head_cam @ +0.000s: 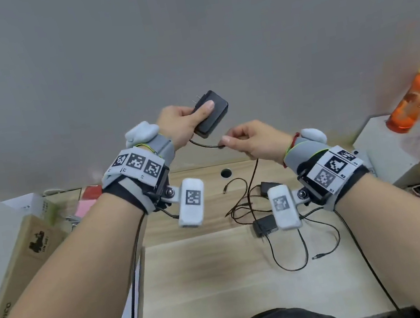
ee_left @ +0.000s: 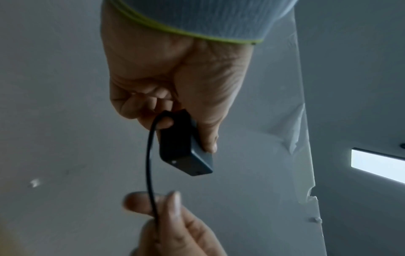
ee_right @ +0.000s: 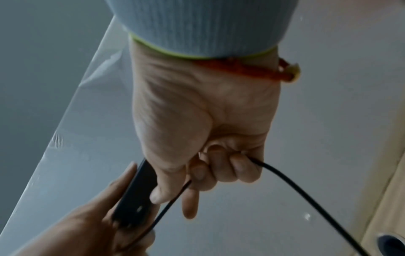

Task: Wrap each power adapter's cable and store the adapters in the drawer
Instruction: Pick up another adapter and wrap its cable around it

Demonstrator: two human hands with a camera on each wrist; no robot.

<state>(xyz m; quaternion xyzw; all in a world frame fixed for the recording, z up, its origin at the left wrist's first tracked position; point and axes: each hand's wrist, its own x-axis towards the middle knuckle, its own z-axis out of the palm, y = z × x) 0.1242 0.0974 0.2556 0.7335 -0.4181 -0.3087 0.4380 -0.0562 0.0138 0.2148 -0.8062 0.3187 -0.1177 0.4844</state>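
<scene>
My left hand [head_cam: 184,124] holds a black power adapter [head_cam: 214,115] up above the desk, thumb flat on its top face; its prongs point up and left. The same adapter [ee_left: 181,143] shows in the left wrist view, gripped between thumb and curled fingers. Its thin black cable [head_cam: 202,144] leaves the lower end and runs to my right hand [head_cam: 247,140], which pinches it between thumb and forefinger. In the right wrist view the cable [ee_right: 291,187] passes through my right hand's curled fingers [ee_right: 236,166] and hangs down. Two more black adapters [head_cam: 265,225] [head_cam: 269,185] lie on the desk with loose tangled cables.
The light wooden desk [head_cam: 209,282] has a round cable hole [head_cam: 226,173] near the back. Cardboard and white boxes [head_cam: 12,253] stand on the left. On the right, a white box [head_cam: 383,150] bears an orange bottle [head_cam: 419,101]. A grey wall is behind.
</scene>
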